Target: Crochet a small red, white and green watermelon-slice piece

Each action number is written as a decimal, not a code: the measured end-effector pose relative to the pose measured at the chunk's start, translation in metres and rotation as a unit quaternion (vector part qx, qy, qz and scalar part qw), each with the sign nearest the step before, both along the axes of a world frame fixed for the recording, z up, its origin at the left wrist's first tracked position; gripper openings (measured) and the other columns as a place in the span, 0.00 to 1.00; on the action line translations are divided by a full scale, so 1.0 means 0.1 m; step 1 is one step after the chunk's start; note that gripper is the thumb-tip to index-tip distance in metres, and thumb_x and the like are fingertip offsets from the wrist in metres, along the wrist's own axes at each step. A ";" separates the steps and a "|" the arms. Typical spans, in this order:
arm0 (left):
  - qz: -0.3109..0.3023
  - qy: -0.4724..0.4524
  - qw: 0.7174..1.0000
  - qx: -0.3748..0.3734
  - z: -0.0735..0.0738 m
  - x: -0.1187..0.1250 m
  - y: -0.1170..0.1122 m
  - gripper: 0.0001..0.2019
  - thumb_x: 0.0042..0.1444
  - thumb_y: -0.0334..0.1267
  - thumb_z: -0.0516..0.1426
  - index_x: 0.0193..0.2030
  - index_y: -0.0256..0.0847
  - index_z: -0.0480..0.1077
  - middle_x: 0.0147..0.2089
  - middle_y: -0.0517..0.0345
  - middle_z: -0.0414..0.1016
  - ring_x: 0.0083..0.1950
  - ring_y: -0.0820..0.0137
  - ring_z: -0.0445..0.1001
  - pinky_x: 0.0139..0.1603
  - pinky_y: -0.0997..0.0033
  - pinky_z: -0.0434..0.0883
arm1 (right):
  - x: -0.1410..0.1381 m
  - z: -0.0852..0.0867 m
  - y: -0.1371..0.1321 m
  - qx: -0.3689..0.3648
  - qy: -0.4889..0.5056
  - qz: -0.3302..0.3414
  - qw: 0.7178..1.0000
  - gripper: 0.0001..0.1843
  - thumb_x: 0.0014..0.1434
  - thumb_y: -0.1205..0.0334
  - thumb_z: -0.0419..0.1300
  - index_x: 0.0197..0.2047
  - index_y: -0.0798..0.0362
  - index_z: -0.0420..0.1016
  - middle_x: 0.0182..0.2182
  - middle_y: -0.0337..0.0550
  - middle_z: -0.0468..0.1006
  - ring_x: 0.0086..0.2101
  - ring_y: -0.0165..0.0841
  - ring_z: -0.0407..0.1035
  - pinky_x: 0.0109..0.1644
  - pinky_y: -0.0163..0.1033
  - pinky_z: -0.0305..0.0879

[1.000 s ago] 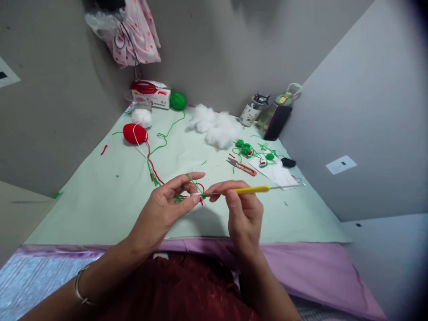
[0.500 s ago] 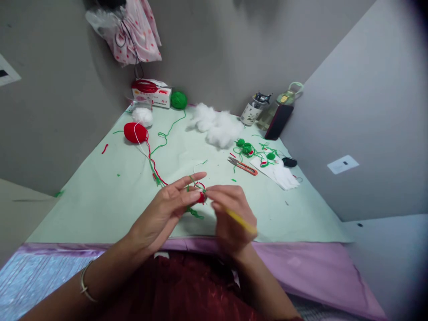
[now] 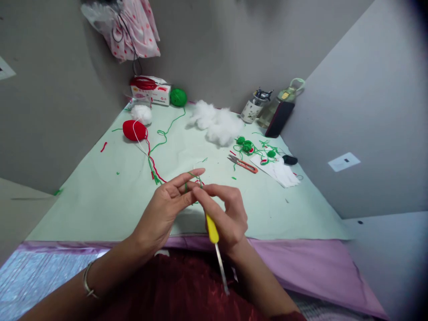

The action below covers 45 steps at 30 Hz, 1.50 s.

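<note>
Pinched between my left hand's (image 3: pixel 165 205) thumb and fingers is a small crochet piece, mostly hidden; a bit of red yarn (image 3: pixel 199 182) shows past the fingertips. Green yarn (image 3: pixel 186 187) loops over the raised left index finger. My right hand (image 3: pixel 230 214) is closed on a crochet hook (image 3: pixel 212 228) with a yellow handle, and its fingertips meet the left hand's at the work. From the handle's lower end a metal shaft points down toward my lap; the hook's working end is hidden by the fingers.
Red (image 3: pixel 134 130), white (image 3: pixel 141 114) and green yarn balls (image 3: pixel 178 97) sit at the back left, strands trailing forward. White stuffing (image 3: pixel 219 127) lies at the back middle. Right of it are orange thread snips (image 3: pixel 245 166), green crocheted bits (image 3: pixel 247 146), a phone (image 3: pixel 280 119) and a pen cup (image 3: pixel 251 110).
My right hand has turned, swinging the hook's handle from pointing right to pointing down toward me. The right fingers now cover the red piece that showed before. The left hand stays nearly in place.
</note>
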State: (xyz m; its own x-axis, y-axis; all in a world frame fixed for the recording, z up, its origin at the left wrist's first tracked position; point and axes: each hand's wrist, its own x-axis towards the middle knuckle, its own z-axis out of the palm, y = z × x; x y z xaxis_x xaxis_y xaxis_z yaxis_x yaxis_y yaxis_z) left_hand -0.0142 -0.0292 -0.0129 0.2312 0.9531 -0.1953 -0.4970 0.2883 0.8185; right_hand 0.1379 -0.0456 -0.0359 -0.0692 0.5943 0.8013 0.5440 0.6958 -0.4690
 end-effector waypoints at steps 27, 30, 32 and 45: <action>0.008 0.151 0.982 0.110 -0.01 -0.11 0.00 0.15 0.60 0.40 0.70 0.53 0.57 0.84 0.37 0.62 0.74 0.43 0.70 0.71 0.50 0.72 0.66 | 0.10 0.13 0.06 -0.157 0.224 0.112 0.955 0.10 0.73 0.64 0.57 0.46 0.49 0.81 0.38 0.42 0.85 0.33 0.31 0.78 0.39 0.40 0.78; 0.039 0.207 0.969 0.129 0.01 -0.10 -0.03 0.16 0.59 0.41 0.70 0.54 0.56 0.84 0.37 0.63 0.75 0.44 0.68 0.71 0.52 0.70 0.65 | 0.09 0.10 0.02 -0.065 0.104 0.086 0.989 0.12 0.73 0.68 0.56 0.51 0.47 0.79 0.40 0.43 0.85 0.38 0.35 0.80 0.43 0.44 0.79; 0.054 0.206 0.968 0.130 0.03 -0.07 -0.05 0.18 0.57 0.41 0.71 0.55 0.55 0.84 0.38 0.63 0.75 0.45 0.68 0.71 0.54 0.70 0.65 | 0.09 0.06 0.02 -0.008 0.018 0.058 0.998 0.14 0.72 0.69 0.57 0.54 0.46 0.79 0.41 0.44 0.85 0.41 0.37 0.80 0.44 0.46 0.79; -0.034 -0.014 0.999 0.022 0.03 -0.04 0.02 0.17 0.56 0.34 0.72 0.53 0.49 0.84 0.36 0.63 0.77 0.40 0.76 0.72 0.48 0.78 0.68 | 0.07 0.14 0.13 -0.145 0.245 0.140 0.948 0.09 0.71 0.65 0.61 0.43 0.48 0.84 0.36 0.41 0.83 0.35 0.33 0.76 0.38 0.41 0.75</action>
State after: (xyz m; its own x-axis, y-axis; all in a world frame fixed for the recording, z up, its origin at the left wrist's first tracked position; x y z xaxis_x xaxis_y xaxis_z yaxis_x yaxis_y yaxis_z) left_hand -0.0183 -0.0272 -0.0097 0.2997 0.9427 -0.1465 -0.5011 0.2862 0.8167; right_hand 0.1447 -0.0326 -0.0219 0.0815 0.8074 0.5843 0.0234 0.5846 -0.8110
